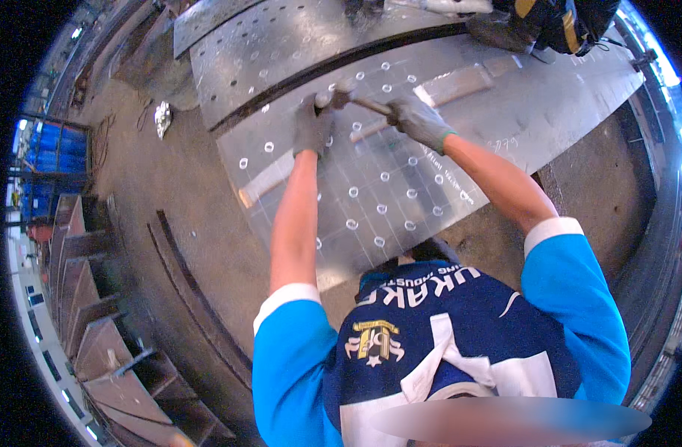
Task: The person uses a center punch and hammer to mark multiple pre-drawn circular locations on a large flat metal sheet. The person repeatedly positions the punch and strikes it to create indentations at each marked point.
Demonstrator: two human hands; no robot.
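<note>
My right hand point(419, 123), in a grey glove, is closed round the handle of a hammer point(371, 104). The hammer's head points left, close to my left hand point(310, 128). That hand, also gloved in grey, is closed at the far part of the marked plate; a small rounded end point(323, 100) shows at its top, but the kind of tool is hidden. Beneath both hands lies a large grey metal plate point(281, 216) marked with chalk lines and several white rings. Some writing in white runs across its right part.
A second metal plate point(296, 41) with several holes lies beyond a dark gap. Dark bags or clothing point(550, 26) rest at the far right. Crumpled silvery material point(162, 119) lies on the floor at left, near blue containers point(58, 149) and rusty steel sections point(110, 357).
</note>
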